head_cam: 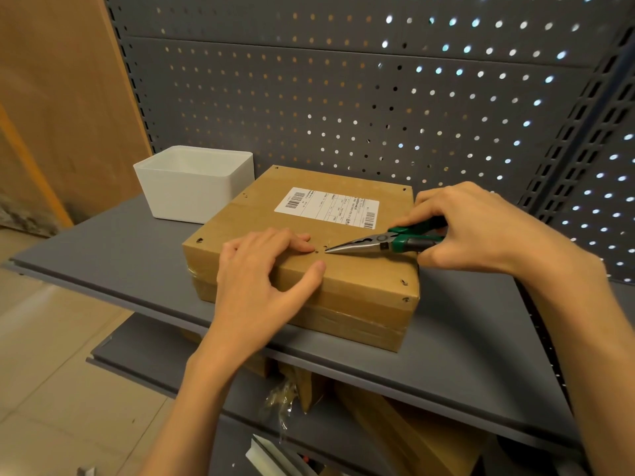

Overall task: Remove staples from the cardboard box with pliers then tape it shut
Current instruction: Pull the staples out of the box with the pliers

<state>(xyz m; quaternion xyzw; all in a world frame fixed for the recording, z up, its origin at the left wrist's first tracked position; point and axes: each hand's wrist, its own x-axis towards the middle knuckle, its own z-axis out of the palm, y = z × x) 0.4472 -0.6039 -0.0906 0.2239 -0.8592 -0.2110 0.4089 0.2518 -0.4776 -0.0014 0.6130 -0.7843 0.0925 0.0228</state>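
A flat brown cardboard box (347, 269) with a white shipping label (330, 207) lies on a grey shelf (113, 255). My left hand (261, 280) presses flat on the box's near edge, fingers straight, thumb over the front side. My right hand (474, 228) grips the green-handled needle-nose pliers (381, 242). The plier tips point left and touch the box top at a small staple hole just right of my left fingertips. Dark staple marks show at the box corners.
A white plastic bin (196, 183) stands behind the box at the left. A grey pegboard (343, 97) backs the shelf. A lower shelf (360, 424) holds cardboard pieces and crumpled clear plastic. A wooden panel (58, 97) stands at the left.
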